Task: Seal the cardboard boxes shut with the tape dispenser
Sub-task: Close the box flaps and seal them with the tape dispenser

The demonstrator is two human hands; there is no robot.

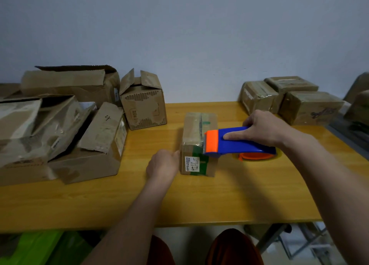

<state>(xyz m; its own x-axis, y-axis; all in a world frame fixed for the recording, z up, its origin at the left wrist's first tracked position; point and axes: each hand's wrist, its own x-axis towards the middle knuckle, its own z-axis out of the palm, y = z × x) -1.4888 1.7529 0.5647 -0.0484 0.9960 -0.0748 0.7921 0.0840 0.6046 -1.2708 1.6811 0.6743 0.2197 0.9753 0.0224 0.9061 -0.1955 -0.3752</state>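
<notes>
A small cardboard box (196, 128) with a white label on its near face stands in the middle of the wooden table (219, 196). Clear tape runs along its top. My right hand (263, 127) grips the blue and orange tape dispenser (235, 142), forefinger stretched along its side; the orange toothed end sits at the box's near right top edge. My left hand (162, 163) lies against the box's left side near the bottom, fingers curled toward the box wall. Whether it grips anything I cannot tell.
Several open, worn cardboard boxes (65, 124) are piled at the left, one with raised flaps (142, 104) behind. Three taped boxes (289, 98) sit at the back right. The table's front edge runs just above my knees; a metal frame (299, 242) stands at lower right.
</notes>
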